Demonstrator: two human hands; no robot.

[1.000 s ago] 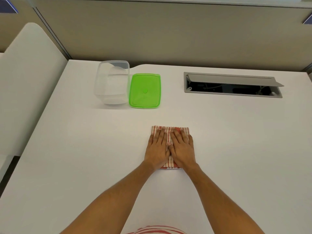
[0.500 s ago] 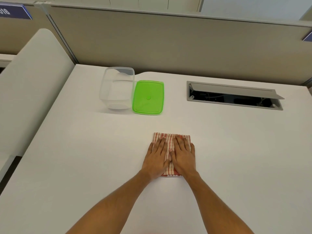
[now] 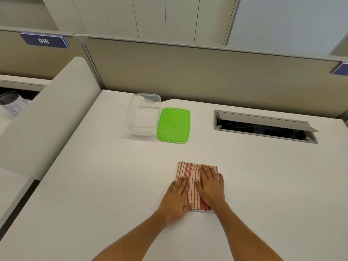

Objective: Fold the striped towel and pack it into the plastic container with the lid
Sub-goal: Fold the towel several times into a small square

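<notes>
The red-and-white striped towel [image 3: 190, 174] lies folded into a small rectangle on the white table [image 3: 94, 185]. My right hand [image 3: 211, 187] rests flat on its right half, fingers spread. My left hand [image 3: 176, 200] lies flat at its left near edge, mostly on the table, fingertips on the cloth. The clear plastic container [image 3: 144, 114] stands uncovered at the back left. Its green lid [image 3: 174, 125] lies flat on the table right beside it, touching its right side.
A grey cable hatch [image 3: 263, 127] with its flap raised is set into the table at the back right. A beige partition [image 3: 207, 72] runs along the far edge. A white curved divider [image 3: 47, 119] borders the left side.
My left hand has slid back and to the left, partly off the towel. My view has tilted upward, so everything sits lower in the frame.
</notes>
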